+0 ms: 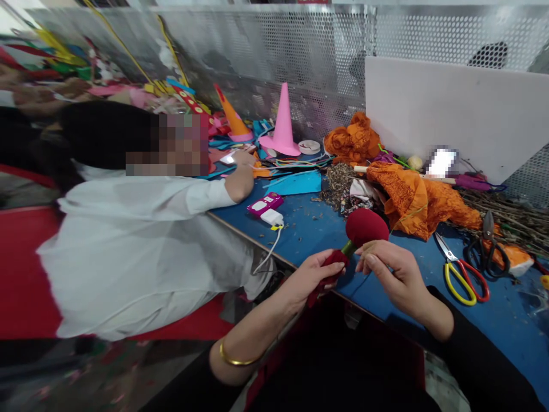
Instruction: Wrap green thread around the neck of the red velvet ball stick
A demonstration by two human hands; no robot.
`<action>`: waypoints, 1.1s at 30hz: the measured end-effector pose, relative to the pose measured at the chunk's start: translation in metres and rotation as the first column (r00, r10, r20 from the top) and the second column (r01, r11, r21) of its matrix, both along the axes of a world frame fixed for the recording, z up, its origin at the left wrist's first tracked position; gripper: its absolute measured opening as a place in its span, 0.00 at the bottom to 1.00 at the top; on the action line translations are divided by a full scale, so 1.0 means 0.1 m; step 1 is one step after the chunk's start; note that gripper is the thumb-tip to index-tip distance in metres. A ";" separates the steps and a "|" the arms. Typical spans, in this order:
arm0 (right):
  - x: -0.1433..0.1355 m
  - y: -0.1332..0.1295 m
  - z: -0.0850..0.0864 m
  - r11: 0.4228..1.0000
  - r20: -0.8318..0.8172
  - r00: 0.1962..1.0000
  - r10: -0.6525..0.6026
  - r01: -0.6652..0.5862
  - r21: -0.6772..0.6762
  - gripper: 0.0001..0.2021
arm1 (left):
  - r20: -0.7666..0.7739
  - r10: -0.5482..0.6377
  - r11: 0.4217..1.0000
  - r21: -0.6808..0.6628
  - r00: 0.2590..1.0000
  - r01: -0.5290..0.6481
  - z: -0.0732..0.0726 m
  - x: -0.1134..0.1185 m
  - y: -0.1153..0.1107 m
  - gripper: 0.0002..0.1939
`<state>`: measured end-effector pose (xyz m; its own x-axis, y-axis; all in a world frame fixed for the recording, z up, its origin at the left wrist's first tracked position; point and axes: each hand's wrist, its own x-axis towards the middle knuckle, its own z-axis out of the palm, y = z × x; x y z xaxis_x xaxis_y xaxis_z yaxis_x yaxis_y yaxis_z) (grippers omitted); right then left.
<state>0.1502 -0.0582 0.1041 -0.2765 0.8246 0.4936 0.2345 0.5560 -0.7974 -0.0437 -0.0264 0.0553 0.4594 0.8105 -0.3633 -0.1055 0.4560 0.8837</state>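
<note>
A dark red cloth bundle with a rounded, stuffed head [366,226] and a green band [348,248] around its neck is held over the blue table's front edge. My left hand [315,274] is closed around the gathered cloth below the band. Just right of the neck, my right hand [390,272] has its fingers pinched together close under the round head. What lies between those fingertips is too small to make out. Scissors with yellow and red handles [465,280] lie to the right of my right hand, beside black-handled shears [488,246].
Orange cloth [418,197], dry plant bits [338,183] and a lit phone [442,162] lie behind my hands. A white charger [271,217] trails its cable over the table edge. Left sits a person in a white shirt [141,252]. Pink [283,123] and orange cones [231,117] stand near the perforated metal panel [300,51].
</note>
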 end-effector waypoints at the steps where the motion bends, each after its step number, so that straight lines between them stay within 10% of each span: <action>1: 0.02 -0.01 0.03 0.998 0.068 0.998 -0.015 0.012 0.057 0.16 | 0.007 -0.009 1.000 -0.017 1.000 0.010 -0.01 0.00 0.00 0.18; 26: 0.06 0.07 -0.01 1.000 0.267 0.963 0.027 -0.025 -0.011 0.17 | -0.180 -0.148 0.962 0.202 0.973 0.183 -0.25 0.21 0.03 0.17; 33: 0.08 0.07 -0.01 0.999 0.240 0.970 0.044 -0.044 -0.002 0.16 | -0.143 -0.161 0.985 0.033 0.977 0.167 -0.16 0.23 0.01 0.15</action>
<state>0.1578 -0.0513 0.1034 -0.4231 0.8076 0.4109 0.3937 0.5723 -0.7194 -0.0206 -0.0259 0.0390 0.5347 0.7452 -0.3985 0.0925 0.4171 0.9041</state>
